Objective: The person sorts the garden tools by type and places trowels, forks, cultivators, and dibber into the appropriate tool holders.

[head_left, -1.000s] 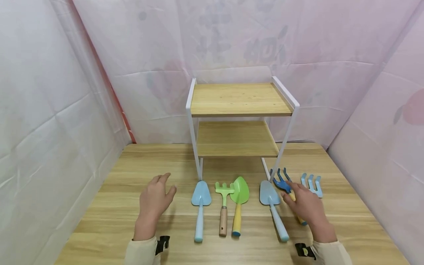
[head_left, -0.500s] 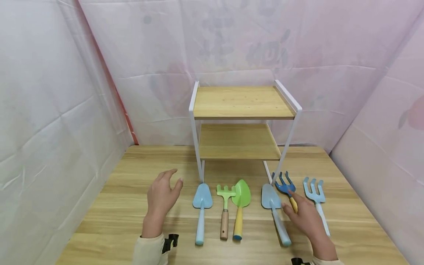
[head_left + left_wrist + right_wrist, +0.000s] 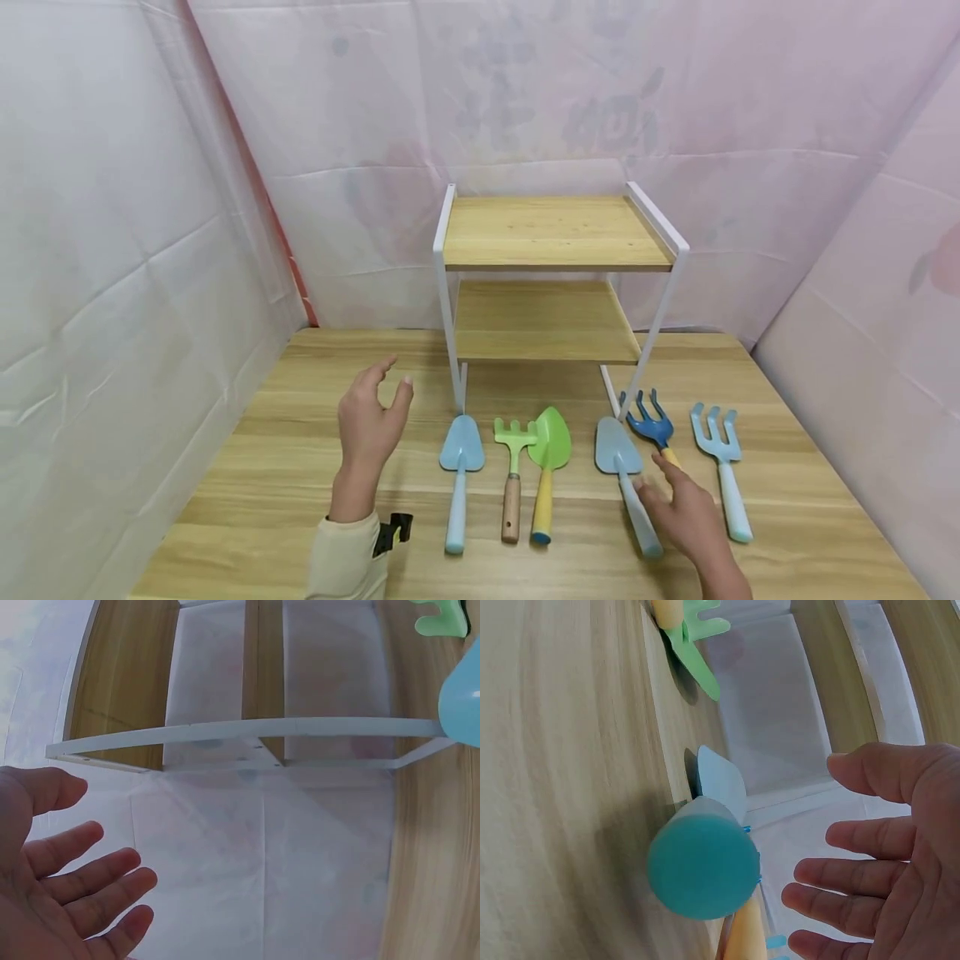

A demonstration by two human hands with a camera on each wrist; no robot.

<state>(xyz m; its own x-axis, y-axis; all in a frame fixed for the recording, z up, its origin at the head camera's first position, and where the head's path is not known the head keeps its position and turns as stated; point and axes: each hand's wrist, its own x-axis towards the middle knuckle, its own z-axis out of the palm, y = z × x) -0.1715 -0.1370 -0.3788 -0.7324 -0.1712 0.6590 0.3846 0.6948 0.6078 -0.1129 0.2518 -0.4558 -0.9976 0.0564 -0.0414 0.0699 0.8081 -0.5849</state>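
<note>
In the head view my right hand point(image 3: 686, 512) hovers over a yellow handle, its fingers spread and holding nothing. That handle belongs to a dark blue hand rake point(image 3: 651, 427). Just left of the hand lies a grey-blue trowel point(image 3: 617, 446), whose teal handle end point(image 3: 703, 866) looms large in the right wrist view. On the right is a light blue hand rake point(image 3: 718, 446). My left hand point(image 3: 369, 425) is raised, relaxed and holding nothing, left of a light blue trowel point(image 3: 462, 446). Between the trowels lie a green hand rake point(image 3: 513, 435) and a green trowel point(image 3: 552, 437), their heads overlapping.
A two-tier wooden shelf point(image 3: 555, 233) with a white metal frame point(image 3: 446, 317) stands behind the tools. Its front feet reach close to the trowel heads. The wooden table point(image 3: 262, 483) is bordered by white printed sheets point(image 3: 360, 242) at the back and sides.
My right hand has drawn back toward the table's near side, uncovering the light blue rake's handle. The left hand has shifted slightly right and forward. The tools appear to lie unmoved.
</note>
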